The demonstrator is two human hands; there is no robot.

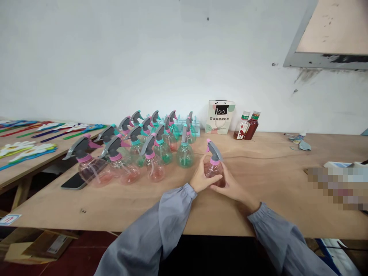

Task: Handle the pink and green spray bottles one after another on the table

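Note:
Between my two hands is a spray bottle [214, 165] with a clear pinkish body, a pink collar and a grey trigger head; it stands about upright at the middle of the table. My left hand [202, 177] wraps its left side, and my right hand [230, 184] wraps its right side. Part of the body is hidden behind my fingers. To the left stand several more spray bottles in rows, among them a green one [185, 155] closest to my hands and a pink one [155, 168] in the front row.
Behind the bottles sits a light blue rack-like object [179, 128]. A paper bag [220, 119] and two drink bottles [247, 126] stand along the wall. A phone [74, 181] lies at left on the wooden table [138, 214]. Colourful flower-shaped items [25, 147] cover another table.

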